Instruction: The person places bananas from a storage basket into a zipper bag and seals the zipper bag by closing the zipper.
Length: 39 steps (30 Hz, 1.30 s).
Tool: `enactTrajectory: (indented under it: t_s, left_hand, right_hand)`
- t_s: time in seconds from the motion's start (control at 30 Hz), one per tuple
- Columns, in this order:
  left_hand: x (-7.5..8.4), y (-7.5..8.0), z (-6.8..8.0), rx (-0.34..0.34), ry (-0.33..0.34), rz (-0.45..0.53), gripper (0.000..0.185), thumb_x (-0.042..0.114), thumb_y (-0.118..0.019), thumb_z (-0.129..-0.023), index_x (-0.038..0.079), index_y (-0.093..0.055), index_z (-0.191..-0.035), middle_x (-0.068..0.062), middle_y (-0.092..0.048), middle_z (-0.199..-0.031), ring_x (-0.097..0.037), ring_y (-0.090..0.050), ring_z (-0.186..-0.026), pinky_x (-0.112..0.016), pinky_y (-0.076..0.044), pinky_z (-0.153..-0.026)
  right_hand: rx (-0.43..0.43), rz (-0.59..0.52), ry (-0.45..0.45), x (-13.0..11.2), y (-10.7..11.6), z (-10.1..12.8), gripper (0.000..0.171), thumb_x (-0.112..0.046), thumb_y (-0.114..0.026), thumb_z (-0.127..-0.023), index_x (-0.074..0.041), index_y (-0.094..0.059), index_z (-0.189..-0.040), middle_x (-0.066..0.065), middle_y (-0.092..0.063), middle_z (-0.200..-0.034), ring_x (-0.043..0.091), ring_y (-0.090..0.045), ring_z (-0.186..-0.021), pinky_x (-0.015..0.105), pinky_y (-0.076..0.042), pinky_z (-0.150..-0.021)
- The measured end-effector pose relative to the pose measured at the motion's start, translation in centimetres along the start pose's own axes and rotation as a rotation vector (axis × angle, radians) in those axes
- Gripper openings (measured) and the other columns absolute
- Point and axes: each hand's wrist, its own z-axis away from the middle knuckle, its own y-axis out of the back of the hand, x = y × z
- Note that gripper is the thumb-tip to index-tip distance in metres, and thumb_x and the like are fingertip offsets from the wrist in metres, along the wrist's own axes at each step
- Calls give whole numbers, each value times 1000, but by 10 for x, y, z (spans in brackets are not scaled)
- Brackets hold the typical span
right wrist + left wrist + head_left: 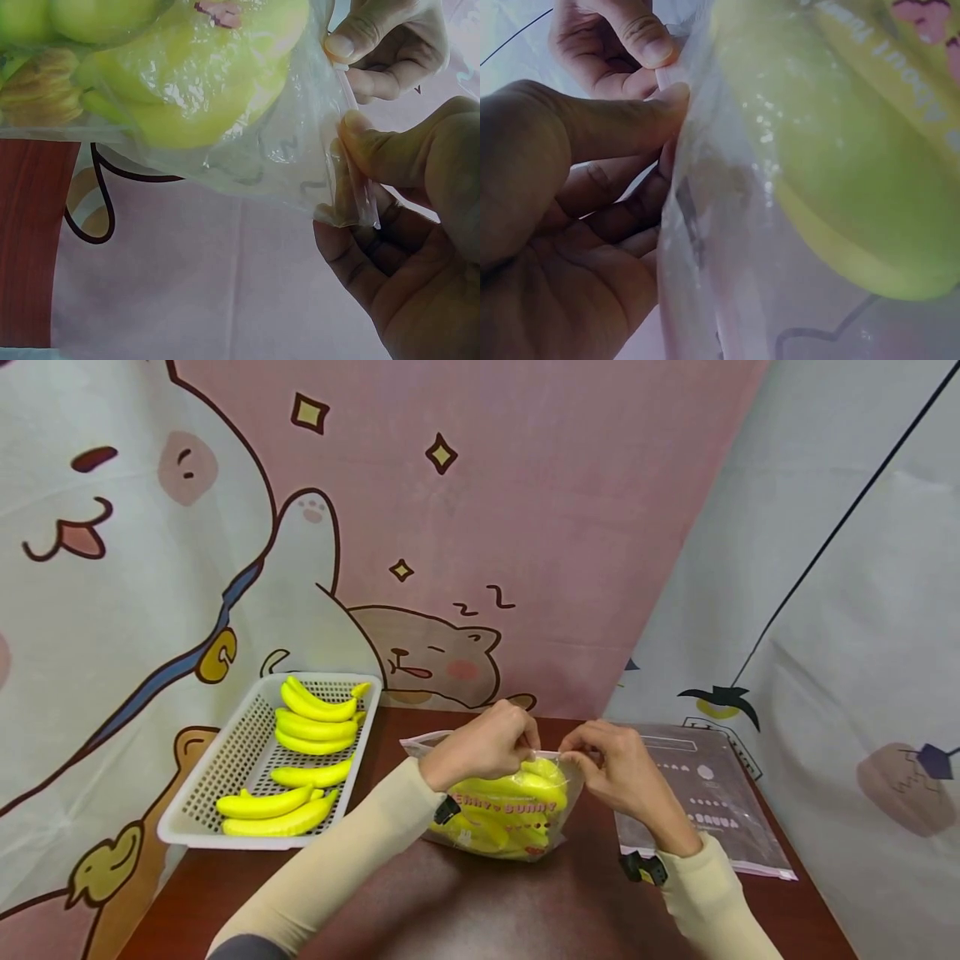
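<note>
On the left side of the table (480,910), a white basket (225,777) is standing close to the cartoon curtain (525,527). Several loose bananas (315,727) are lying inside the basket, some at the far end and some at the near end.

To the right of the basket, in the middle of the table, a clear bag (510,814) with red letters is sitting upright. It is holding yellow bananas, which are showing through the plastic. The left hand (480,745) is gripping the top edge of the bag on its left part: the fingers are curled, and in the left wrist view the thumb (615,120) is pressing the plastic strip against the other fingers. The bag (795,187) is filling most of that view, with one banana just behind the plastic.

Just beside it, the right hand (618,768) is pinching the same top edge on its right part. In the right wrist view the thumb (367,146) and the curled fingers are squeezing the strip of the bag (225,112) between them. The two hands are very near each other along the edge.

Further right, a flat empty bag (697,797) with white print is lying on the table, apart from the hands.
</note>
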Motion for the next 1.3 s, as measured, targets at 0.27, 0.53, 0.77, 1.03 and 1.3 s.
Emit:
enactTrajectory:
  t_s: [0.27, 0.53, 0.77, 1.03, 1.3]
  left_hand:
    - [-3, 1, 3, 10, 12, 35, 11, -2, -72, -90, 6, -78, -85, -2, -73, -82, -5, -51, -60, -14, -41, -55]
    - [-6, -1, 5, 7, 9, 20, 11, -1, -72, -89, 8, -77, -85, 0, -70, -80, -8, -57, -68, -15, -46, -59]
    - [-7, 0, 7, -4, 19, 50, 12, 1, -71, -88, 9, -77, -82, 1, -70, -79, -8, -59, -69, -17, -51, -61]
    - [-7, -2, 8, 32, 6, 46, 15, 2, -68, -83, 13, -73, -74, 4, -66, -73, -8, -56, -65, -17, -46, -56]
    - [-9, -2, 10, 41, 7, 68, 17, 1, -68, -83, 14, -74, -73, 5, -67, -73, -7, -57, -64, -17, -48, -56]
  right_hand:
    - [3, -13, 1, -2, -1, -1, 17, -4, -80, -86, -18, -72, -84, -11, -63, -79, 2, -45, -62, 21, -42, -54]
    - [3, -28, -3, -5, -3, 1, 17, -5, -81, -86, -19, -71, -83, -11, -64, -79, 2, -46, -62, 21, -43, -54]
    - [5, -28, -8, -5, -4, 1, 18, -3, -79, -87, -19, -72, -83, -11, -65, -81, 2, -46, -63, 21, -43, -54]
    - [-10, -25, -32, -7, -4, 2, 19, -3, -80, -86, -20, -72, -84, -11, -66, -82, 3, -47, -62, 21, -44, -53]
    - [9, -39, -10, -8, -6, 2, 18, -3, -80, -86, -19, -72, -83, -10, -66, -81, 2, -47, -62, 21, -44, -53]
